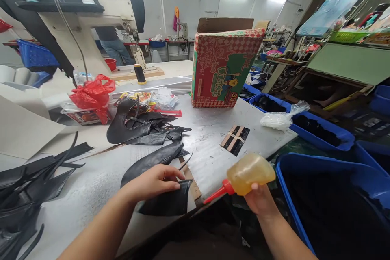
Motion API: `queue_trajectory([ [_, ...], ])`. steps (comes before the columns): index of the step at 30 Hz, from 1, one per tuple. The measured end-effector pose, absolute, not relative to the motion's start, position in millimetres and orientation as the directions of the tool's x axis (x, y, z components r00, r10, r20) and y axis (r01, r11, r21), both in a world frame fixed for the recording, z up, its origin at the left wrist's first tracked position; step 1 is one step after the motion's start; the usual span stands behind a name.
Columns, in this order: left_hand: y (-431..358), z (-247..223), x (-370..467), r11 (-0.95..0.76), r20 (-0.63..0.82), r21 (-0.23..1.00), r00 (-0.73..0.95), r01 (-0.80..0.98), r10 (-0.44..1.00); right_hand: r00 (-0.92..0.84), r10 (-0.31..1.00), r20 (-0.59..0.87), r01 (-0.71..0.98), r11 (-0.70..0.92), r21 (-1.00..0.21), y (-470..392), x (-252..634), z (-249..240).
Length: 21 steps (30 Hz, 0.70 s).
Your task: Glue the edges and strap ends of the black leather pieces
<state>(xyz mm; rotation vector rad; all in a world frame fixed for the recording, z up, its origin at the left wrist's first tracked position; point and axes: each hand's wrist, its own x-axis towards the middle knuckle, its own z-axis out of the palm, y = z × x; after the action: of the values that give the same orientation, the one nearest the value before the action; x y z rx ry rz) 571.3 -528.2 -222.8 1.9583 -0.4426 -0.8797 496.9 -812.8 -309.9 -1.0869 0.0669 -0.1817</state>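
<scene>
My left hand [158,180] rests over a black leather piece [167,201] at the table's front edge, its thumb and fingers around the upper edge of the piece. In my right hand [262,201] is a squeeze bottle [251,174] of yellowish liquid, tilted so its red nozzle points down and left, near the table edge. Beyond my left hand lies a longer curved black piece [148,162]. More black leather pieces [131,126] are heaped farther back, and others [27,183] lie at the far left.
A red and green carton [222,69] stands on the table [204,130] behind a small black and tan piece [235,139]. Blue bins [284,187] line the right side. A sewing machine [100,12], black thread spool [139,74] and red bag [94,91] are at the back left.
</scene>
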Motion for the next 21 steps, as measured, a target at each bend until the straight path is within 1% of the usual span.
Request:
queue_trajectory([
  [2, -523, -215, 577, -0.585, -0.357, 0.808, 0.735, -0.067, -0.577, 0.965, -0.261, 0.007, 0.142, 0.502, -0.853, -817, 507, -310],
  [3, -522, -213, 581, -0.617, -0.321, 0.781, 0.789, -0.093, -0.525, 0.955, -0.296, -0.01, 0.153, 0.522, -0.839, -818, 514, -309],
  [5, -526, -218, 589, -0.696, -0.227, 0.711, 0.904, -0.101, -0.363, 0.938, -0.345, -0.033, 0.173, 0.547, -0.819, -815, 528, -306],
  [7, -533, -230, 597, -0.786, -0.12, 0.611, 0.97, -0.095, -0.21, 0.94, -0.34, -0.032, 0.175, 0.56, -0.81, -808, 544, -303],
  [9, -540, -245, 602, -0.864, -0.003, 0.487, 0.989, -0.126, -0.146, 0.949, -0.314, -0.03, 0.166, 0.578, -0.799, -800, 558, -302],
  [11, -544, -258, 605, -0.91, 0.09, 0.377, 0.985, -0.17, -0.147, 0.956, -0.291, -0.032, 0.156, 0.599, -0.786, -791, 571, -300],
  [12, -545, -263, 605, -0.919, 0.119, 0.349, 0.981, -0.184, -0.152, 0.959, -0.28, -0.03, 0.153, 0.607, -0.78, -788, 576, -300],
  [14, -544, -269, 604, -0.916, 0.138, 0.353, 0.979, -0.192, -0.152, 0.967, -0.255, -0.013, 0.151, 0.611, -0.777, -782, 583, -299],
  [17, -542, -273, 603, -0.901, 0.127, 0.386, 0.978, -0.201, -0.163, 0.973, -0.232, 0.002, 0.147, 0.607, -0.781, -777, 591, -297],
  [21, -542, -279, 606, -0.875, 0.12, 0.375, 0.952, -0.306, -0.282, 0.972, -0.235, -0.011, 0.135, 0.597, -0.791, -773, 601, -295],
])
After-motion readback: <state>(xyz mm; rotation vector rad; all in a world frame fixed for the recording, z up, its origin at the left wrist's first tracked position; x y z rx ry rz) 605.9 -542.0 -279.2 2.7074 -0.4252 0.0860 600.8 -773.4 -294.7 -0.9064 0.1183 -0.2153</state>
